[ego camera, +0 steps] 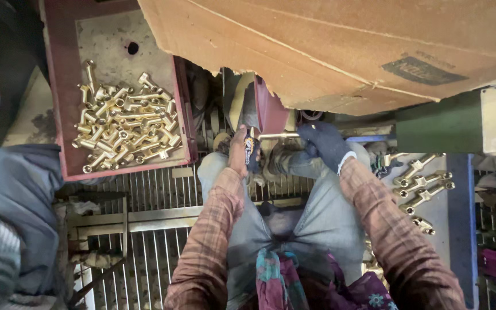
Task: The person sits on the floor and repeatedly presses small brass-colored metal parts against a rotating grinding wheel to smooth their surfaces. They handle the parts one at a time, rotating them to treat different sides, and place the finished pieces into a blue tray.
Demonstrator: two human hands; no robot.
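Workshop clutter fills the head view: a metal grate floor [150, 195] below, a big cardboard sheet [328, 46] overhanging the top, and the person's knees in grey trousers at the centre.

Taking the red tray [64, 86] as landmark, a heap of brass fittings [124, 123] lies inside it. Well to the right of the tray, above the knees, both hands meet on one brass fitting [276, 136]. Its long axis runs left to right, level, spanning the gap between the hands, so it lies straight ahead of the person and each hand is at one end of it. It looks like a slim, shiny yellow rod; the ends are hidden.

The left hand [242, 150], bare, is closed around a dark-handled tool [252, 152] at the rod's left end. The right hand [325, 143], in a dark glove, is curled tight over the right end.

Far right of the tray, beyond the right sleeve, a few more finished fittings [423, 186] lie on a grey bench [440, 212]. Another person's sleeve [12, 189] sits below the tray's left side.
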